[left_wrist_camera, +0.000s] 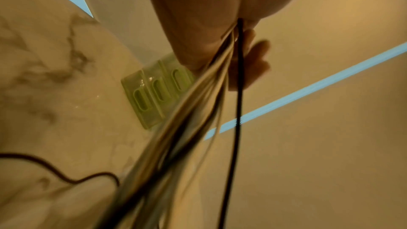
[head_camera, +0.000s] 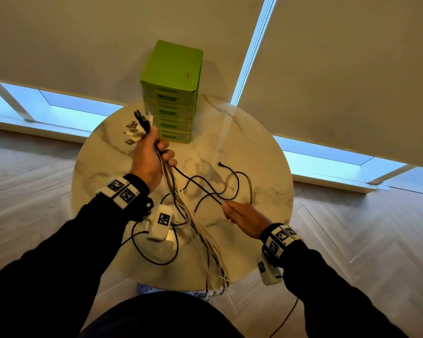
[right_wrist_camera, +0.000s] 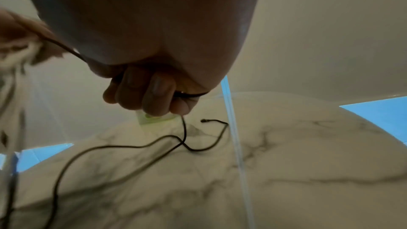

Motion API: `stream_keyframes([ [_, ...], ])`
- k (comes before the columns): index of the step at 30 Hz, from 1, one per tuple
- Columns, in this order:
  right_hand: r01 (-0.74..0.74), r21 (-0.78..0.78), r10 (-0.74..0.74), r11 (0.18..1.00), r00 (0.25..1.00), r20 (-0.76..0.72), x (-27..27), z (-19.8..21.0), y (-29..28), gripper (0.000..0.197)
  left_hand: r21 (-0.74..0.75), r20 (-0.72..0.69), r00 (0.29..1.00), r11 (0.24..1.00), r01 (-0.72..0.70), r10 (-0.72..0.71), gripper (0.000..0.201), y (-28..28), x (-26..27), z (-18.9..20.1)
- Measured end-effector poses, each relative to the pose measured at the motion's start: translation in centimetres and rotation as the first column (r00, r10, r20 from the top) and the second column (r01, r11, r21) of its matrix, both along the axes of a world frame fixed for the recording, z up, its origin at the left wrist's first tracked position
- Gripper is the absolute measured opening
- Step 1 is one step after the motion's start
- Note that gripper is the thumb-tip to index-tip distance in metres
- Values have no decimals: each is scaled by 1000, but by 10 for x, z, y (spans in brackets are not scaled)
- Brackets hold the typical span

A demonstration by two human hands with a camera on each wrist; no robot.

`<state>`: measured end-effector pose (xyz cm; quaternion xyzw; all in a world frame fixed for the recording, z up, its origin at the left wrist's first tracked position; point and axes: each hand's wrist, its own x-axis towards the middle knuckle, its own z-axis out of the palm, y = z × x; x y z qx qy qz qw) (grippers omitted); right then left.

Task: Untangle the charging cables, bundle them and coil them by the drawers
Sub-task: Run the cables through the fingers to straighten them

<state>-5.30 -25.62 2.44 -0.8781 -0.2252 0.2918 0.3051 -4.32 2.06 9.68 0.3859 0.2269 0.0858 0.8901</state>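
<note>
My left hand (head_camera: 154, 152) grips a bundle of white and black charging cables (head_camera: 193, 215) above the round marble table (head_camera: 266, 167). Their plugs (head_camera: 138, 125) stick out past my fist, close to the green drawer unit (head_camera: 172, 93). The cable tails (head_camera: 217, 276) trail over the table's near edge. My right hand (head_camera: 239, 213) holds one black cable (head_camera: 200, 186) that runs taut from the left fist; in the right wrist view this black cable (right_wrist_camera: 185, 133) drops from my curled fingers (right_wrist_camera: 154, 93). The left wrist view shows the bundle (left_wrist_camera: 198, 102) leaving my left hand (left_wrist_camera: 249, 58).
Loops of black cable (head_camera: 232, 181) lie on the table's middle and right, with a free end (head_camera: 220, 164). Another black loop (head_camera: 154, 254) lies by the near left edge. Roller blinds (head_camera: 352, 69) and a bead chain (head_camera: 252, 52) hang behind the table. Wooden floor surrounds it.
</note>
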Motion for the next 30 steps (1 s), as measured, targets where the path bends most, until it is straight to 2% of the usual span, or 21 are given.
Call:
stream_keyframes([
  [3,-17,-161,4,987,997,-81,7,-23,-20,42,55,85,996,998,28,-32,36,22,3,14],
  [5,45,-254,-76,966,991,-114,13,-29,-26,48,105,126,986,990,99,-112,36,29,4,21],
  [6,101,-256,-126,961,988,-86,17,-28,-26,41,143,127,980,980,137,-155,35,29,3,22],
  [7,154,-227,-167,962,985,-39,24,-26,-25,29,184,118,974,968,169,-193,33,26,3,22],
  [8,213,-167,-214,963,977,12,28,-20,-18,24,225,99,971,955,191,-218,33,23,2,20],
  [10,337,-20,-333,941,938,91,35,-1,1,28,293,36,972,932,214,-234,33,11,0,14],
  [13,379,179,-406,908,902,148,39,29,37,26,381,-72,977,900,212,-199,36,-7,-4,3],
  [15,332,242,-372,912,917,145,34,46,60,27,397,-118,980,897,196,-162,37,-16,-7,-4],
  [18,188,249,-237,950,954,183,18,60,85,29,351,-155,979,919,178,-130,36,-26,-8,-7],
  [24,11,294,-67,956,981,182,0,67,106,22,276,-175,979,950,147,-101,29,-35,-6,0],
  [27,-48,293,-1,955,986,164,0,64,101,21,194,-116,983,967,162,-141,31,-36,-7,0],
  [30,-110,270,94,956,993,71,0,56,88,28,110,-26,986,980,164,-162,31,-29,-5,6],
])
